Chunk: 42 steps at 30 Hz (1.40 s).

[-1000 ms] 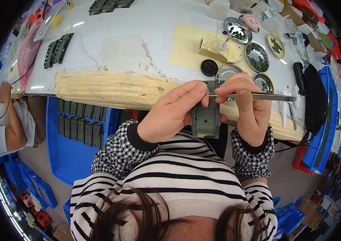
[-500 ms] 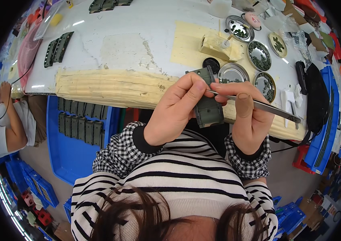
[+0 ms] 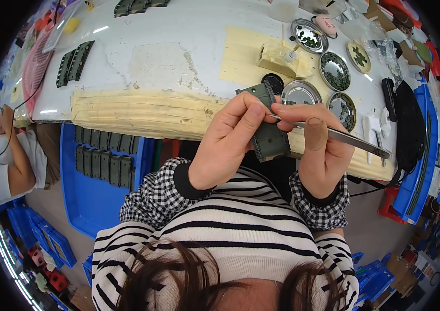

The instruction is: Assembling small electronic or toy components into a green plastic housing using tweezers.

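dk green part [image 3: 273, 144] is being held in l hand [image 3: 226, 145] nr padded edge [image 3: 152, 116] of white table [image 3: 111, 49]; r hand [image 3: 323, 147] is pinching metal tweezers [image 3: 357, 143], tips [image 3: 277, 118] by l thumb [image 3: 251, 117]. round dishes [image 3: 302, 92] are sitting beyond; blue bin [image 3: 87, 202] at l is holding similar parts [image 3: 103, 167].

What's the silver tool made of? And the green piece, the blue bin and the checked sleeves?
Silver tool: probably metal, smooth and shiny, since it gleams grey.
Green piece: maybe plastic or painted metal; its dull, dark green surface doesn't settle which.
Blue bin: most likely plastic, fairly smooth, blue all over.
Checked sleeves: cloth, soft-looking, because they bunch and wrinkle.
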### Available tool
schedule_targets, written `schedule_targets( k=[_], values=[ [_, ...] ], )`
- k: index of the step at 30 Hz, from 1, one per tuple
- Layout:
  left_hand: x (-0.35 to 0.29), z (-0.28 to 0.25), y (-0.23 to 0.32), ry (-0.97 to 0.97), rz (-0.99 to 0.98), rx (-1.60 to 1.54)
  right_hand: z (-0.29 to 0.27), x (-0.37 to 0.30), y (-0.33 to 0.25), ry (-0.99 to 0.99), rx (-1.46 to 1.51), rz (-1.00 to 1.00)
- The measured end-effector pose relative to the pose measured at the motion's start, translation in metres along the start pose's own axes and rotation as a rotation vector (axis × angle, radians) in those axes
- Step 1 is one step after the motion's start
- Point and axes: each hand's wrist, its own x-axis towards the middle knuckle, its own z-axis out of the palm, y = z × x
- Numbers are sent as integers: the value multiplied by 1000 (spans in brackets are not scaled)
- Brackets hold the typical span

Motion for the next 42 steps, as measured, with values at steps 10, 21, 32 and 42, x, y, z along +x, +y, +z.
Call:
schedule_targets(
  k=[10,21,32,42],
  values=[
    [-5,4,15,36,-41,-51,3,3,1,138,166,71],
    [-8,-13,46,154,147,-12,0,23,49,116,-501,-92],
    [-6,-16,43,150,134,-46,-1,23,51,80,-562,-116],
    [-2,-14,45,194,104,-123,0,8,-4,-97,-244,-290]
  ],
)
